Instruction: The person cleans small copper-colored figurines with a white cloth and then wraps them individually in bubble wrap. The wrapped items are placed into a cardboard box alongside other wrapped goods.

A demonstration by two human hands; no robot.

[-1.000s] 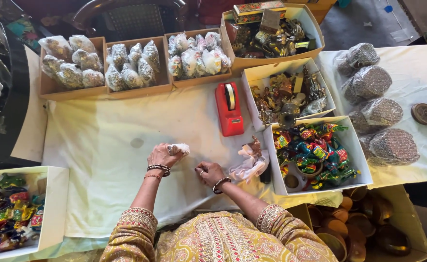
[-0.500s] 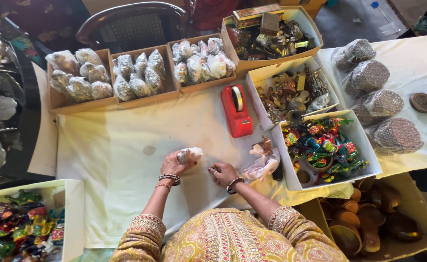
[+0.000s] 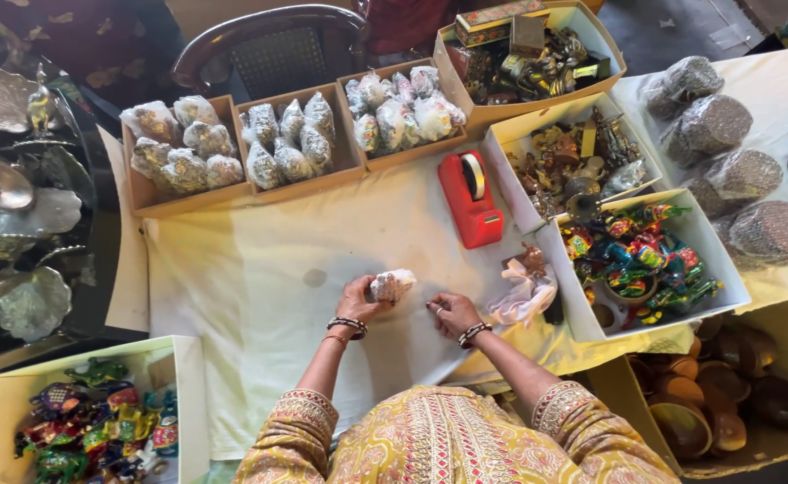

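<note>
White cloth (image 3: 259, 296) flanked by boxes; left hand (image 3: 356, 300) grips wrapped bundle (image 3: 392, 285), right hand (image 3: 452, 314) loosely curled.

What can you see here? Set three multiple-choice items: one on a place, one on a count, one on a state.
1. Where is the red plastic tape dispenser?
A. On the pale cloth
B. In a white box
C. On the chair

2. How many brown cardboard trays of wrapped bundles stand in the far row?
A. Two
B. Three
C. Five

3. The small plastic-wrapped bundle is:
A. Lying in a tray
B. Resting on the chair
C. Held in the left hand

Key: 1 A, it stands on the cloth beyond the hands; 2 B, three trays sit side by side; 3 C, the fingers grip it.
</note>
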